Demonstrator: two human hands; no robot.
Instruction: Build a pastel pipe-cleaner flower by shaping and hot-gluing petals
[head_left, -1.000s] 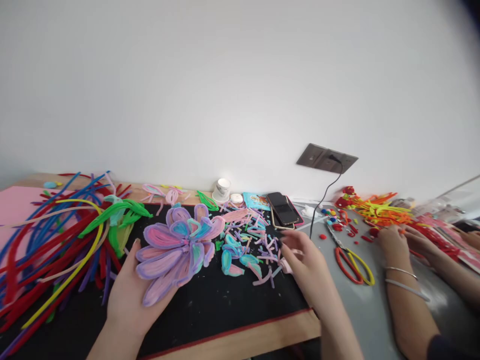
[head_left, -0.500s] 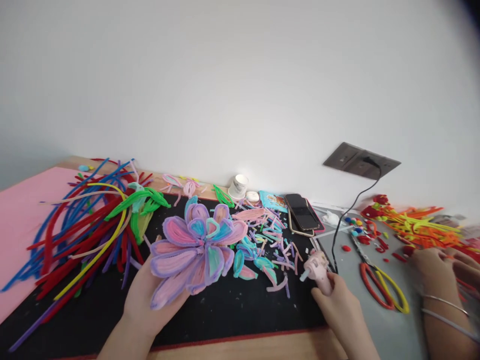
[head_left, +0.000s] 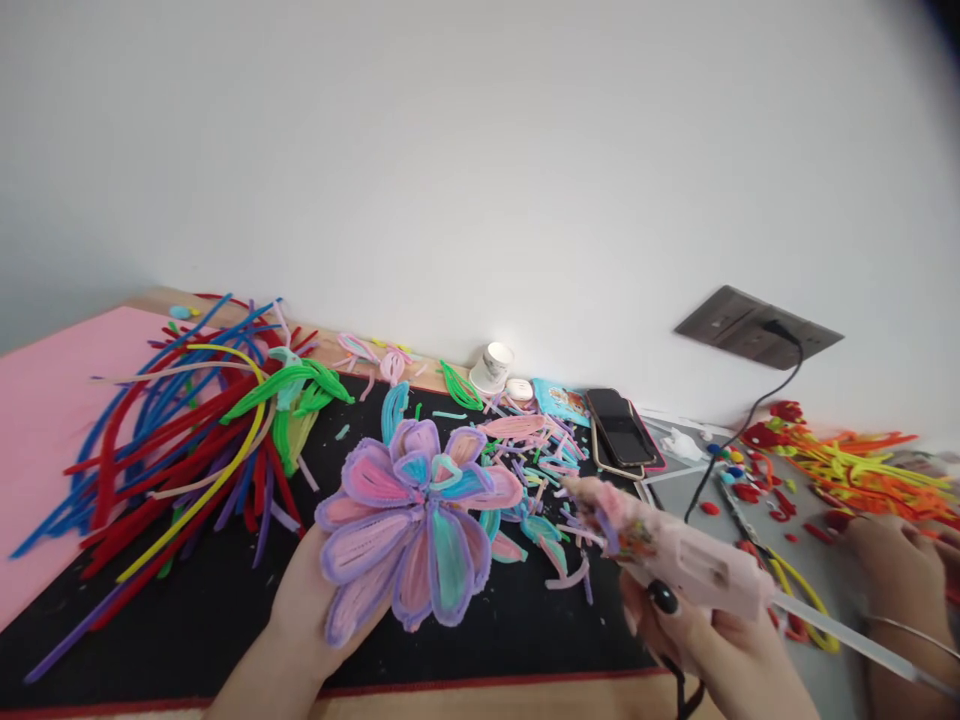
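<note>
A large flower of purple, pink and teal pipe-cleaner petals (head_left: 409, 520) rests on my left hand (head_left: 300, 600), which supports it from below; the fingers are mostly hidden behind the petals. My right hand (head_left: 712, 640) is wrapped round a pale pink hot glue gun (head_left: 690, 560). Its nozzle points left toward the flower, apart from it, and a clear glue stick (head_left: 832, 630) sticks out of the back. Between flower and gun lie loose teal and pink petals (head_left: 544, 540) and many short pipe-cleaner offcuts (head_left: 555, 450).
Long pipe cleaners (head_left: 180, 440) and green leaves (head_left: 292, 390) lie at the left. Along the wall stand a paper cup (head_left: 493, 367) and phones (head_left: 621, 430). A black cord (head_left: 739, 430) hangs from the socket. Scissors (head_left: 802, 600) and a co-worker's hands (head_left: 896, 560) are at the right.
My right hand has picked up the glue gun from the table, raised it and turned its nozzle toward the flower. My left hand still holds the flower. The view has shifted right.
</note>
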